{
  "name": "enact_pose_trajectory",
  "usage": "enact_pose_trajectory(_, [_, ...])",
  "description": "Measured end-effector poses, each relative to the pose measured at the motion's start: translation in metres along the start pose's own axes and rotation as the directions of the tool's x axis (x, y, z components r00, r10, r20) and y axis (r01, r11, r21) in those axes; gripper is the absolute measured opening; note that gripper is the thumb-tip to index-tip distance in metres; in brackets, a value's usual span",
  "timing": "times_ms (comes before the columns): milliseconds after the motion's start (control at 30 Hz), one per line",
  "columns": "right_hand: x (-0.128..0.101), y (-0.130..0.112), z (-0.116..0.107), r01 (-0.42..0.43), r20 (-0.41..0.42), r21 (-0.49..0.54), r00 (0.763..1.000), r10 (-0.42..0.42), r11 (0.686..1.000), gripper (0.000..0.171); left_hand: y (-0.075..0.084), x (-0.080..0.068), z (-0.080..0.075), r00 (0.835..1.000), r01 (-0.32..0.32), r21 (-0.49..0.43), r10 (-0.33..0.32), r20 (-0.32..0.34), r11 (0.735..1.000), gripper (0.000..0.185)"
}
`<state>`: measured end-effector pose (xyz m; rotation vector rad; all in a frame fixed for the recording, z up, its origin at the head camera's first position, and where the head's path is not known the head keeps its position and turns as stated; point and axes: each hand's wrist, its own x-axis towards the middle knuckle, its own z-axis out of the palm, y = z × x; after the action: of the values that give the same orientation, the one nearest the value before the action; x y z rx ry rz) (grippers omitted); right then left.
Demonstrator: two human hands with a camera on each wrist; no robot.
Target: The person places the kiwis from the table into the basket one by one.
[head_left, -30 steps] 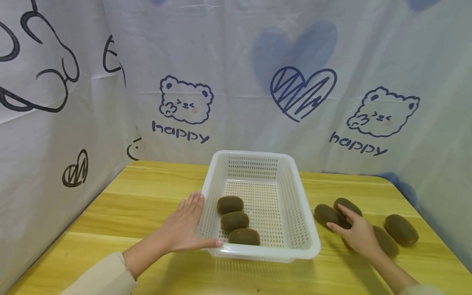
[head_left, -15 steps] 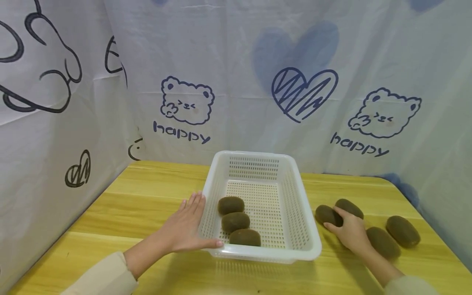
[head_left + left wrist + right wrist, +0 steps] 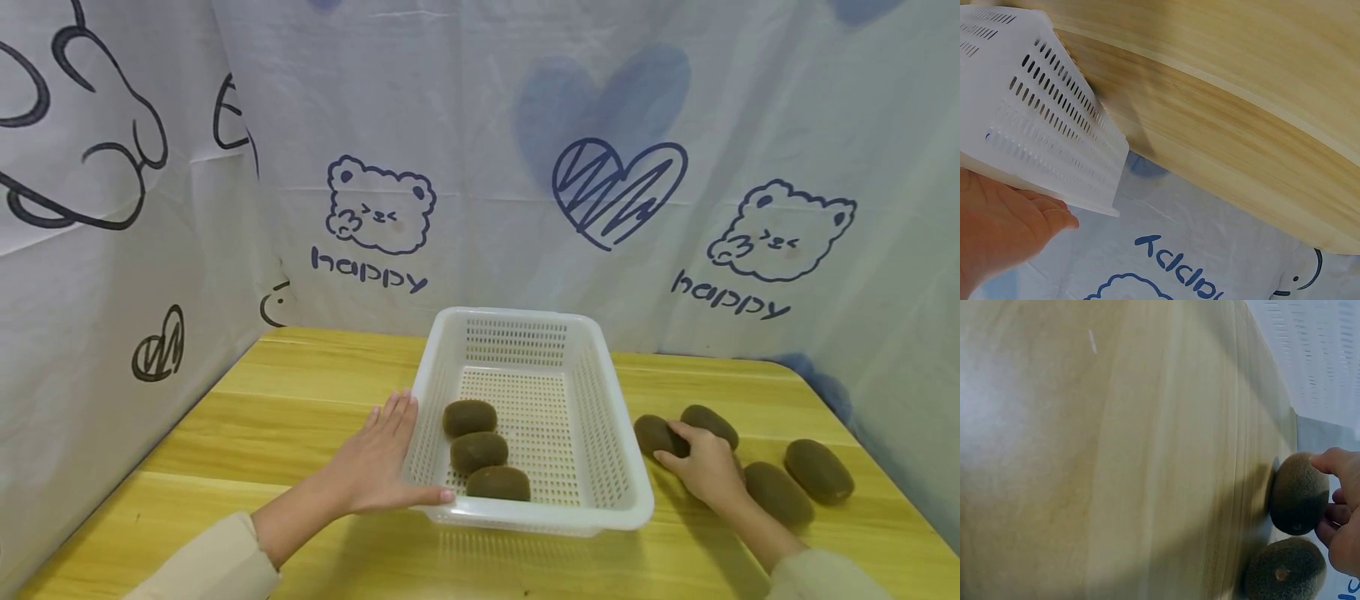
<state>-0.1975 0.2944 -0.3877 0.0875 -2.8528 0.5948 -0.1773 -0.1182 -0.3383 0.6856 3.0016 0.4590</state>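
A white perforated plastic basket (image 3: 636, 492) stands on the table with three brown kiwis in a column along its left side, among them a middle kiwi (image 3: 478, 452). My left hand (image 3: 375, 467) rests against the basket's left rim, fingers straight and thumb lying along the front rim. To the right of the basket, my right hand (image 3: 708, 468) pinches the leftmost loose kiwi (image 3: 1297, 497) between thumb and fingers. In the right wrist view this kiwi appears to be at the table surface, and another kiwi (image 3: 1285, 572) lies close beside it.
More loose kiwis lie around the right hand: one behind it (image 3: 711, 423), one by the wrist (image 3: 778, 493) and one farther right (image 3: 819, 472). The wooden table (image 3: 300, 383) meets a printed cloth (image 3: 480, 250) at the back and sides.
My right hand has lowered and closed on the leftmost loose kiwi, which has shifted slightly left toward the basket. The left hand and the basket hold their place.
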Motion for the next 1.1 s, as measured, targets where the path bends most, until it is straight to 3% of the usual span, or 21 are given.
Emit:
enact_pose_trajectory(167, [0.003, 0.001, 0.005, 0.045, -0.013, 0.031, 0.999, -0.045, 0.998, 0.052, 0.000, 0.000, 0.000, 1.000, -0.001, -0.003, 0.001, -0.003, 1.000, 0.121])
enact_pose_trajectory(367, [0.009, 0.002, 0.012, 0.027, 0.024, 0.059, 0.999, -0.029, 0.998, 0.059, -0.001, 0.000, 0.001, 1.000, 0.007, -0.003, -0.007, 0.001, 1.000, 0.121])
enact_pose_trajectory(600, [0.011, -0.001, 0.019, 0.047, -0.042, 0.059, 0.998, -0.044, 0.997, 0.057, -0.001, 0.000, 0.001, 1.000, 0.006, 0.011, -0.006, 0.001, 1.000, 0.121])
enact_pose_trajectory(1100, [0.010, -0.002, 0.015, -0.059, -0.067, 0.114, 0.996, 0.066, 0.992, 0.052, -0.001, 0.000, 0.002, 1.000, 0.002, 0.011, -0.002, -0.005, 1.000, 0.121])
